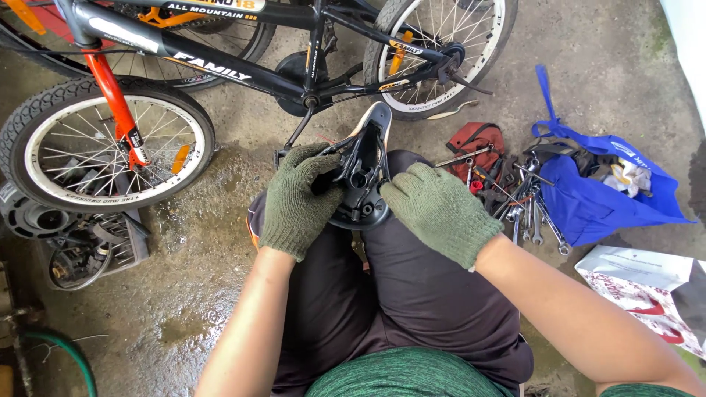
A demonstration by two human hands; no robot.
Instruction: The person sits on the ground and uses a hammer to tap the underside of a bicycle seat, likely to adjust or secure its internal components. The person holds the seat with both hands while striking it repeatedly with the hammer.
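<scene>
— What's the floor like?
— Wet, stained concrete floor (198, 294), with steel spanners (526, 213) scattered on it.
— And the hands?
— Knit-gloved left hand (294, 200) and right hand (441, 209), fingers holding a black plastic saddle (364, 173) over the lap.

Makeshift bicycle repair spot: wet concrete floor (220, 242), small bicycle (220, 66), scattered wrenches (526, 213), blue tool bag (603, 198), spare parts crate (95, 250).

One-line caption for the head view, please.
Gloved left hand and right hand hold an upturned black bicycle saddle beside a small bicycle and scattered wrenches.
</scene>
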